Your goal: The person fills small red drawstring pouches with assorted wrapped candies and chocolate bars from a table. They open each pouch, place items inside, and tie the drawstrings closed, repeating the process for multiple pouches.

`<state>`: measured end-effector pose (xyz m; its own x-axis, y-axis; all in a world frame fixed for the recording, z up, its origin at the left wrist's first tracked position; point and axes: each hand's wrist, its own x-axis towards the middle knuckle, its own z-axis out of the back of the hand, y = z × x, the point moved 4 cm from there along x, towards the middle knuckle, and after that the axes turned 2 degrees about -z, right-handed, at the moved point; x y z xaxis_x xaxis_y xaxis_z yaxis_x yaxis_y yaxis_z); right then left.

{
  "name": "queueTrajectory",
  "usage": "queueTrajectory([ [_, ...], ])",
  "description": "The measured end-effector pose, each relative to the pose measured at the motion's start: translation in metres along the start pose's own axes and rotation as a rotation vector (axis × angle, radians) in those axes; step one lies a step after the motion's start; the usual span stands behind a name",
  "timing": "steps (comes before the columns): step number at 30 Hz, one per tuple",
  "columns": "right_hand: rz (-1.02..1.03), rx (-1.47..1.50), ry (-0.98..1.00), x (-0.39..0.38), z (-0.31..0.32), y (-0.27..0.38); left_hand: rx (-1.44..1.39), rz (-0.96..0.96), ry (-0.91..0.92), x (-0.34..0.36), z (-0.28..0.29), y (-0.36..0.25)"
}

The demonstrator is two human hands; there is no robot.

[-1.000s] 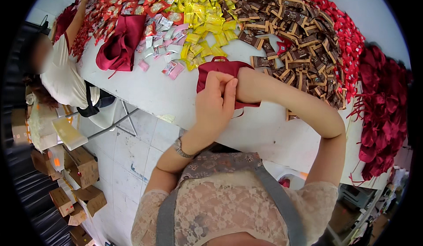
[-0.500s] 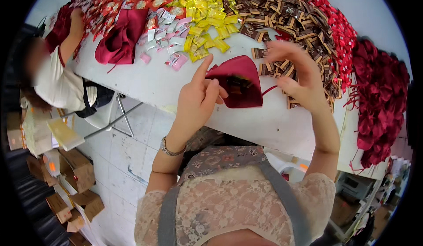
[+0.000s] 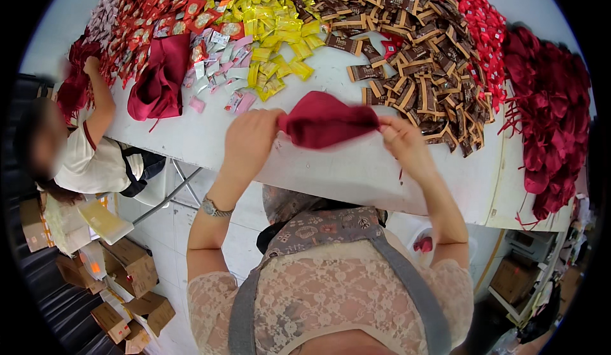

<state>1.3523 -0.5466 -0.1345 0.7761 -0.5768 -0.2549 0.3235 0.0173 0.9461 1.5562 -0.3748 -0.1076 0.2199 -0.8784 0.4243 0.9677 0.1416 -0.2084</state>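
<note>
A dark red drawstring pouch (image 3: pixel 328 123) is stretched sideways above the white table, slightly blurred, and its mouth no longer faces up. My left hand (image 3: pixel 253 132) is closed on its left end. With closed fingers, my right hand (image 3: pixel 405 144) grips the right end. Whether the fingers hold cloth or cord is too blurred to tell. Beyond the pouch lie brown packets (image 3: pixel 366 72) with tan ends, yellow packets (image 3: pixel 280 62) and pale pink and white packets (image 3: pixel 223 69).
Another dark red pouch (image 3: pixel 160 81) lies left of the packets. Many more pouches (image 3: pixel 550 119) are heaped at the far right. Red packets (image 3: pixel 159 18) cover the back left. A co-worker (image 3: pixel 95 139) sits at left, reaching onto the table (image 3: pixel 344 180). Cardboard boxes (image 3: pixel 130 266) stand on the floor.
My hands have gone from open beside the pouch to closed on its two ends. The pouch, earlier with its opening showing packets inside, is now drawn out sideways.
</note>
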Motion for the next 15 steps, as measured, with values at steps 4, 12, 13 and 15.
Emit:
queueTrajectory([
  [4, -0.033, 0.662, 0.158, 0.011, 0.013, 0.016, -0.244, 0.207, 0.083, -0.002, 0.0, 0.009],
  [12, -0.112, 0.871, 0.158, 0.014, -0.02, 0.025, -2.151, 0.986, -0.006, -0.014, -0.025, -0.013],
  [13, -0.115, 0.988, -0.067, 0.013, -0.004, 0.022, -2.094, 1.186, -0.134, -0.012, -0.022, -0.01],
  [15, 0.134, 0.969, -0.174, 0.016, 0.067, 0.015, -2.289, 1.1, -0.525, -0.056, -0.018, 0.053],
])
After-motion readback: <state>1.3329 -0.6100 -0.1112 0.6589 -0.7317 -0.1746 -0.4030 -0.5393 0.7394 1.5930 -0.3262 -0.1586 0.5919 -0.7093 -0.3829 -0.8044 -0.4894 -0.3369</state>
